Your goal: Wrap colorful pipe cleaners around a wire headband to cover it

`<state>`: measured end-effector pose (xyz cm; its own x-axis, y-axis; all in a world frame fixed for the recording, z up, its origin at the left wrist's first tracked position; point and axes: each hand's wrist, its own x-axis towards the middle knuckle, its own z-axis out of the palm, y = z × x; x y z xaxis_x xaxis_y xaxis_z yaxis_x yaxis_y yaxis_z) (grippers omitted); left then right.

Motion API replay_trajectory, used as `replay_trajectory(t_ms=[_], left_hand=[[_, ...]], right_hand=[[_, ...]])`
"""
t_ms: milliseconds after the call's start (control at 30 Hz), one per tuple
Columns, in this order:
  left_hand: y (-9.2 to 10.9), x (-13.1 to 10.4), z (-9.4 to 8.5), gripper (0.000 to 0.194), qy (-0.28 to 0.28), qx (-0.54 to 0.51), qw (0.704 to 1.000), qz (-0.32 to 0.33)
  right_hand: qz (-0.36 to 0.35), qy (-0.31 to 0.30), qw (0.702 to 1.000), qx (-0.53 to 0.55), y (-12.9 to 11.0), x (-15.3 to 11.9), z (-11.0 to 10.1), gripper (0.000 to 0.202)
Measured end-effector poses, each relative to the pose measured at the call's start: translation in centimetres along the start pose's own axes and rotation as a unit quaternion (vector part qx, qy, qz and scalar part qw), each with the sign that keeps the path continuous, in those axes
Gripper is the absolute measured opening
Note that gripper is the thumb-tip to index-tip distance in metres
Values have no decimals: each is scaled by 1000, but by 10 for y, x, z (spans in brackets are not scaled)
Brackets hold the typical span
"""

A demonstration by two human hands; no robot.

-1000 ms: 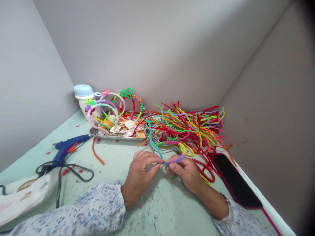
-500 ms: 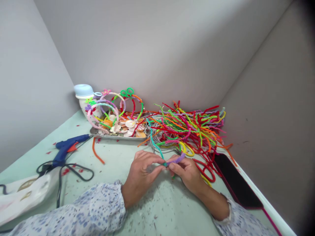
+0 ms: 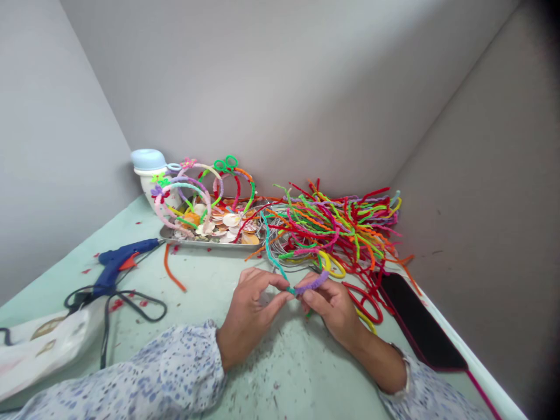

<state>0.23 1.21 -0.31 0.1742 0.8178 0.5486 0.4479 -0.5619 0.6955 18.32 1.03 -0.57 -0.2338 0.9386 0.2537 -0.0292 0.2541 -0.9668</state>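
Green tabletop (image 3: 199, 306), teal pipe cleaner (image 3: 270, 252); end pinched in left hand (image 3: 248, 312)

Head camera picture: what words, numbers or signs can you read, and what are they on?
None that I can read.
White bag: brownish marks, too blurred to tell if they are letters.
White bottle: small marks, too small to read.
Blue glue gun: no readable label.
Phone: dark screen, no readable text.

Room lies between black cord (image 3: 106, 326) and hands (image 3: 247, 318) (image 3: 339, 306); heaped pipe cleaners (image 3: 352, 230) block the far right
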Motion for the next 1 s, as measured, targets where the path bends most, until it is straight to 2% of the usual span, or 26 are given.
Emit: replay_trajectory(t_ms=[100, 733, 1000], left_hand=[[-1, -1, 1, 10, 5, 1, 1000, -11], [-3, 0, 2, 6, 16, -16, 999, 34], [-1, 0, 0, 3, -16, -4, 999, 38]], right_hand=[[3, 5, 1000, -3, -3, 0, 1, 21], [12, 11, 999, -30, 1, 1, -3, 23], [14, 10, 999, -29, -1, 1, -2, 22]])
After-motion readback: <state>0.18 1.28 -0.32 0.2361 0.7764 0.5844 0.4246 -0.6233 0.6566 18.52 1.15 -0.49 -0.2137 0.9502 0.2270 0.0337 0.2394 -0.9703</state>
